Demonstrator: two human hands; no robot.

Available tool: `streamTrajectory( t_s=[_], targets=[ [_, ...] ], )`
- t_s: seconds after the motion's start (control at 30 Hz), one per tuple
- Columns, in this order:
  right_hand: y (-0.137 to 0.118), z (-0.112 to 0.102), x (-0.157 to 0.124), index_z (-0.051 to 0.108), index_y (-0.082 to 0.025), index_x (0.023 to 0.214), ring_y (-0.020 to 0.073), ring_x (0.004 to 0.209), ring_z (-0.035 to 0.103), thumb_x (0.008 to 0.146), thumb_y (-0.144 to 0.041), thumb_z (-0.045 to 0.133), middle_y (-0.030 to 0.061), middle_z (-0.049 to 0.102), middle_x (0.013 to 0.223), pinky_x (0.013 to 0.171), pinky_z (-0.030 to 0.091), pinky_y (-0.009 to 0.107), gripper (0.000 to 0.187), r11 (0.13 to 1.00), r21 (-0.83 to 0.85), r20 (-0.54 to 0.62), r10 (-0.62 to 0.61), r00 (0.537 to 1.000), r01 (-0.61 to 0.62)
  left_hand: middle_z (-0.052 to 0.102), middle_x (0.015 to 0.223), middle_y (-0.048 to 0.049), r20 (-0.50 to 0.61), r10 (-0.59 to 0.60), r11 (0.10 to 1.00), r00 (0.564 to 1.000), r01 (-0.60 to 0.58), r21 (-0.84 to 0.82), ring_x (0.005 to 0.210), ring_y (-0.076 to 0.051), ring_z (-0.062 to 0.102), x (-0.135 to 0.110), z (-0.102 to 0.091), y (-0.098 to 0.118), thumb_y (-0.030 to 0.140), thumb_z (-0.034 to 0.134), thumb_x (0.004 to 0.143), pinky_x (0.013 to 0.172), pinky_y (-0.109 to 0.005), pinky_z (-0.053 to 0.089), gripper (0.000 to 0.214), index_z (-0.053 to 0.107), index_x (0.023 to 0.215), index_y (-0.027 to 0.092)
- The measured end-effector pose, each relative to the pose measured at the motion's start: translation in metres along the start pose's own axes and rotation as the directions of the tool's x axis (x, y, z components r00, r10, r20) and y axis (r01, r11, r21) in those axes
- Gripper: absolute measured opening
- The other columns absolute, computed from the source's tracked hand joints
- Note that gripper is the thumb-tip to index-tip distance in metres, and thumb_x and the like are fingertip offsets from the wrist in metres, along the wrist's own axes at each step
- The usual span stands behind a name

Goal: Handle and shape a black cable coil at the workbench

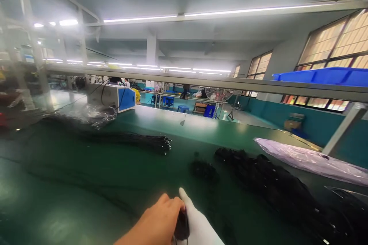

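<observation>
My left hand (156, 222), bare, comes in at the bottom middle with its fingers curled over a small black cable coil (181, 226). My right hand (198, 226), in a white glove, lies against the other side of the same coil, with one finger stretched out over the green table (86, 199). Most of the coil is hidden between the two hands. A second small black coil (204, 170) lies on the table just beyond them.
A heap of black coiled cables (273, 183) runs along the right, with a clear plastic bag (310, 159) behind it. A long cable bundle (138, 139) lies mid-left. At the back left stand a blue-and-white machine (115, 97) and crumpled plastic (89, 115). Overhead, a shelf rail (201, 82) carries a blue bin (324, 75).
</observation>
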State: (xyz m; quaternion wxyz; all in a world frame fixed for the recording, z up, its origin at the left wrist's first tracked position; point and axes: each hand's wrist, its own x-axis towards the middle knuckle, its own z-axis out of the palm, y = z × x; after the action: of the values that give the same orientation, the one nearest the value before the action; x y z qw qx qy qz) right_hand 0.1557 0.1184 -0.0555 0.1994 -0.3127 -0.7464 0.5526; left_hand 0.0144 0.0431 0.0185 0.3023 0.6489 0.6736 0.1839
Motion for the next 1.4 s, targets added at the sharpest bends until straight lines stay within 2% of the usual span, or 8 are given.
streamTrajectory(
  t_s=[0.1,0.23,0.43,0.57,0.7,0.97,1.2,1.4],
  targets=[
    [-0.023,0.002,-0.008,0.042,-0.021,0.136,0.0246,0.089,0.062,0.060,-0.018,0.062,0.0055,0.065,0.095,0.082,0.045,0.035,0.079,0.996,-0.082,-0.062,0.029,0.998,-0.034,0.060,0.093,-0.0060,0.074,-0.078,0.996,0.994,0.075,0.054,0.075,-0.023,0.055,0.005,-0.007,-0.005,0.019,0.069,0.050,0.064,-0.030,0.041,0.052,0.064,0.101,0.020],
    [-0.055,-0.005,-0.017,0.063,-0.021,0.099,0.0208,0.082,0.059,0.057,-0.013,0.064,0.0026,0.063,0.090,0.075,0.045,0.031,0.043,0.982,-0.189,-0.096,-0.004,0.995,-0.014,0.064,0.069,0.0020,0.216,0.073,0.955,0.974,-0.005,-0.298,0.059,-0.014,0.052,0.010,-0.010,-0.025,0.023,0.058,0.065,0.053,-0.022,0.036,0.015,0.069,0.074,0.020],
    [-0.054,-0.019,-0.026,0.060,-0.022,0.086,0.0161,0.082,0.059,0.054,-0.024,0.083,0.0064,0.050,0.130,0.071,0.046,0.031,0.040,0.821,0.570,0.187,-0.076,0.979,-0.045,0.060,0.051,0.0021,0.129,-0.062,0.849,0.990,0.120,-0.515,0.042,-0.011,0.048,0.005,0.010,-0.024,0.029,0.058,0.068,0.042,-0.021,0.034,0.014,0.058,0.058,0.019],
    [-0.054,-0.011,-0.030,0.061,-0.023,0.094,0.0129,0.066,0.054,0.069,-0.048,0.074,0.0067,0.062,0.102,0.064,0.045,0.030,0.038,0.721,0.692,0.084,-0.034,0.996,-0.033,0.064,0.060,0.0004,0.018,-0.069,0.552,0.997,0.053,-0.832,0.046,-0.011,0.054,0.000,-0.001,-0.007,0.036,0.066,0.066,0.046,-0.022,0.042,0.022,0.055,0.072,0.017],
    [-0.058,-0.007,-0.028,0.066,-0.021,0.095,0.0164,0.066,0.055,0.052,-0.042,0.087,0.0034,0.062,0.074,0.062,0.041,0.028,0.052,0.675,0.735,0.086,0.002,0.996,-0.065,0.062,0.064,0.0012,-0.074,-0.036,0.399,0.997,-0.054,-0.915,0.060,-0.013,0.058,0.000,-0.009,0.003,0.027,0.068,0.066,0.059,-0.024,0.046,0.021,0.054,0.077,0.016],
    [-0.033,-0.020,-0.022,0.061,-0.015,0.107,0.0147,0.057,0.053,0.058,-0.039,0.084,0.0026,0.061,0.069,0.053,0.042,0.026,0.059,0.740,0.666,0.233,-0.079,0.969,-0.099,0.064,0.104,-0.0012,-0.288,0.180,0.933,0.940,-0.256,-0.252,0.101,-0.022,0.053,-0.005,-0.014,0.014,0.012,0.051,0.070,0.091,-0.034,0.039,0.041,0.066,0.105,0.027],
    [-0.035,-0.001,-0.011,0.058,-0.015,0.109,0.0136,0.071,0.062,0.079,-0.057,0.062,0.0076,0.065,0.092,0.056,0.043,0.021,0.051,0.467,0.859,0.309,-0.141,0.940,-0.212,0.060,0.073,0.0021,-0.337,0.046,0.974,0.940,-0.117,-0.194,0.066,-0.015,0.053,0.010,-0.013,0.002,0.013,0.046,0.069,0.060,-0.024,0.037,0.026,0.067,0.081,0.023],
    [-0.017,0.007,0.002,0.058,-0.012,0.105,0.0115,0.052,0.060,0.084,-0.062,0.051,0.0106,0.068,0.082,0.047,0.042,0.021,0.055,0.410,0.867,0.336,-0.061,0.940,-0.284,0.057,0.090,0.0004,-0.058,0.143,0.770,0.988,-0.148,-0.621,0.079,-0.015,0.053,0.009,-0.027,-0.017,0.025,0.060,0.070,0.071,-0.024,0.040,0.042,0.064,0.112,0.023]
  ],
)
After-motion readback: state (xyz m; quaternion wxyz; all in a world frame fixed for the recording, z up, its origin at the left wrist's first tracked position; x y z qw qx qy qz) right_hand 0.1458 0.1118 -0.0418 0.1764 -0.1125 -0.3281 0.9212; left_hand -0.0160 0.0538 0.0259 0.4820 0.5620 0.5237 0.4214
